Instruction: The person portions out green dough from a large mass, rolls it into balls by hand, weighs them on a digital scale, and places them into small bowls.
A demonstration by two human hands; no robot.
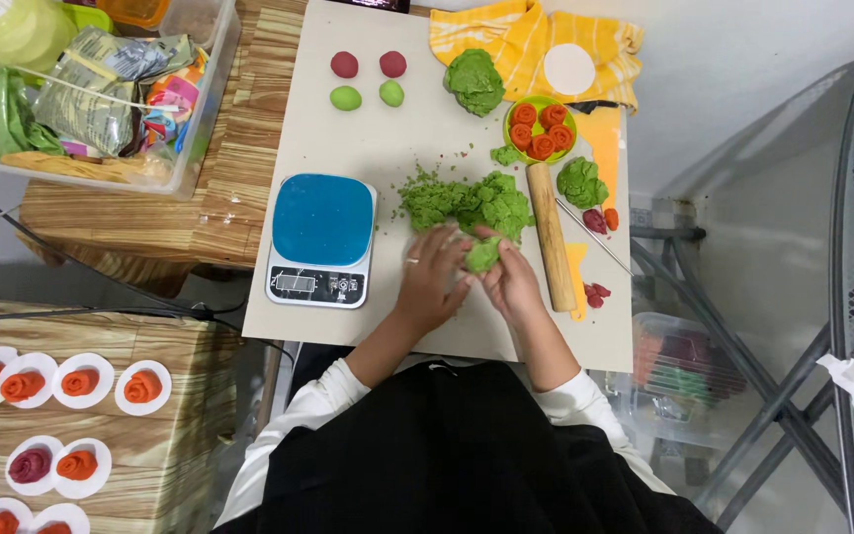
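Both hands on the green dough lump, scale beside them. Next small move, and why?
Probably set the green dough lump on the blue scale: both the left hand and right hand pinch it just off the crumbly green pile, and the scale's platform sits bare right beside the left hand.

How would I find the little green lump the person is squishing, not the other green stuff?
Start at the big pale board and find the blue-topped kitchen scale on it. Just to its right, the left hand and right hand meet around a small green dough lump. It is the only green piece held in fingers; the crumbly green pile lies loose just above.
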